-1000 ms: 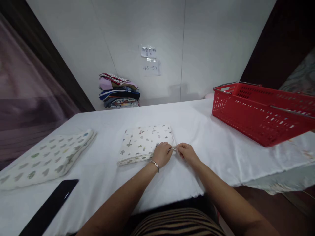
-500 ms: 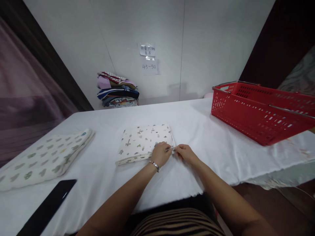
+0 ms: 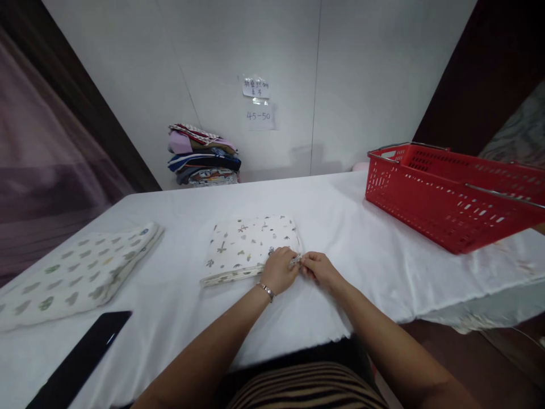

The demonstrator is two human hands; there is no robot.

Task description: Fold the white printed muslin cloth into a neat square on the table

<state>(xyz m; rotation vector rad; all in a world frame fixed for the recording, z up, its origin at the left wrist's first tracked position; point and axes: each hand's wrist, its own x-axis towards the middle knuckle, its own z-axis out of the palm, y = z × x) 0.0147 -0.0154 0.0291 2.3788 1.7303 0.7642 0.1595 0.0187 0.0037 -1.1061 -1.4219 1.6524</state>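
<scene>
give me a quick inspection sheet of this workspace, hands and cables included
Surface: white tablecloth, wrinkled
Work in hand: folded patterned cloth, lying flat
Hands: left hand and right hand pinch pale fabric at the cloth's near right corner
Clutter: second printed cloth and black flat object, left; red basket, right
Cables: thin pale line low at right, possibly a cord
Surroundings: pale wall with paper signs; stacked fabrics beyond the tablecloth

- Straight ahead of me, a pale grey, seamed panel wall (image 3: pixel 361 85), softly lit!
- Here's a wide, white-cloth-covered table (image 3: pixel 349 227).
- And left, a sheer mauve drape (image 3: pixel 46 130) hanging!
</scene>
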